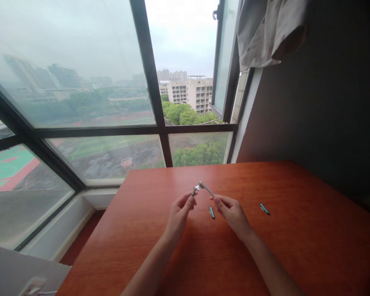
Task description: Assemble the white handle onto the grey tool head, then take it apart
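My left hand (182, 209) is closed, its thumb and fingers pinching a short, dark-and-silver piece with a shiny metal head, which looks like a razor handle (193, 191). My right hand (230, 209) grips the lower end of a thin grey-beige stick, which looks like a toothbrush (207, 189). Its upper end leans left and meets the metal head above the table. Below the hands, near my right fingers, a small teal-and-black razor cartridge (211, 212) lies on the tabletop. A second razor cartridge (264, 208) rests farther right, apart from both hands.
The reddish-brown wooden table (135, 242) extends beneath both arms. Dark-framed windows (105, 132) stand behind and to the left, with one pane (226, 57) swung open. A pale curtain (265, 37) hangs at the upper right, beside a dark wall (320, 107).
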`<state>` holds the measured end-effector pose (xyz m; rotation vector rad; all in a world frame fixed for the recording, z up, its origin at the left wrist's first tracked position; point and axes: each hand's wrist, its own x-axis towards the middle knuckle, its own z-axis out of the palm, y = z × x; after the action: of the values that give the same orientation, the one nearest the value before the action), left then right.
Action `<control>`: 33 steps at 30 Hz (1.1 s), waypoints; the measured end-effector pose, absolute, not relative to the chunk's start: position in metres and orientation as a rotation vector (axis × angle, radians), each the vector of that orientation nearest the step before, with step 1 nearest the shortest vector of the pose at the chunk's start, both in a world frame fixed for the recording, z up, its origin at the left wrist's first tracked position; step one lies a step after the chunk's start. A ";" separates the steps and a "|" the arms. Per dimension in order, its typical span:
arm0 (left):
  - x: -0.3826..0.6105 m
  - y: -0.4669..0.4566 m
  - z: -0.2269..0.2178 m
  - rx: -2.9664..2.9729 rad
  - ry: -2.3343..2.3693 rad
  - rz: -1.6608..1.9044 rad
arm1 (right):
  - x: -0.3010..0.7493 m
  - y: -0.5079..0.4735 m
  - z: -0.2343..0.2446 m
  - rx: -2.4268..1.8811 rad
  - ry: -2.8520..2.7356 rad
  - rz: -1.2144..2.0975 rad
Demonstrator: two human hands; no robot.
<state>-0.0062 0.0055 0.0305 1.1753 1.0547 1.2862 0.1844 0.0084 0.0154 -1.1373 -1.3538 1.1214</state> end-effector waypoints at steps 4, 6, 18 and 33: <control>-0.008 0.007 0.030 1.168 1.043 1.305 | 0.185 0.008 0.015 -1.141 -1.377 1.100; -0.009 0.007 0.030 1.160 1.040 1.311 | 0.184 0.008 0.015 -1.137 -1.383 1.097; 0.003 0.000 0.032 1.066 0.921 1.211 | 0.183 0.006 0.018 -1.109 -1.368 1.119; 0.009 -0.003 0.037 0.609 0.622 1.196 | 0.178 0.006 0.013 -1.061 -1.423 1.135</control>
<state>0.0092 -0.0033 0.0367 0.6094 0.6217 1.1959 0.1779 0.0055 0.0132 -1.0612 -1.4230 1.1348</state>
